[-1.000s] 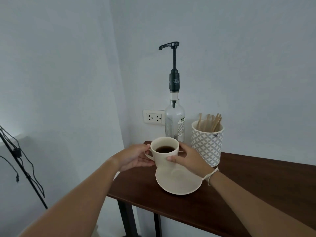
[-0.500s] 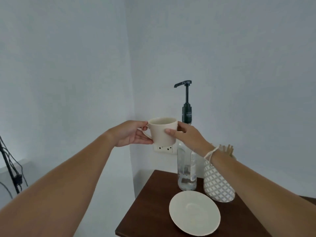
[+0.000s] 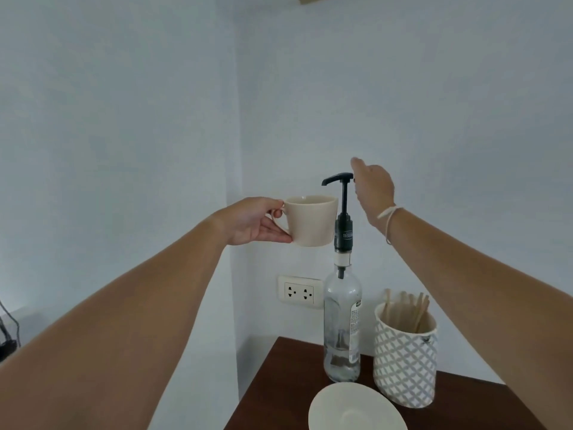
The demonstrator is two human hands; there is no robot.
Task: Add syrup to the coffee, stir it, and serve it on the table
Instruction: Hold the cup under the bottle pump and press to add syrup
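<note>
My left hand (image 3: 254, 223) grips the handle of a cream coffee cup (image 3: 311, 220) and holds it up in the air, just under the spout of the black pump (image 3: 338, 179). The pump tops a tall clear syrup bottle (image 3: 342, 324) standing on the dark wooden table (image 3: 279, 395). Fingers apart and holding nothing, my right hand (image 3: 373, 187) hovers at the right end of the pump head, about touching it. The coffee inside the cup is hidden by its rim. A cream saucer (image 3: 356, 408) lies on the table below.
A white patterned holder (image 3: 404, 358) with several wooden stir sticks (image 3: 409, 307) stands right of the bottle. A wall socket (image 3: 299, 293) sits behind the bottle. The table is in a corner between two pale walls, its left edge close to the saucer.
The cup was lifted off the saucer with both hands and raised to the pump spout. My right hand has let go of the cup and moved up to the pump head.
</note>
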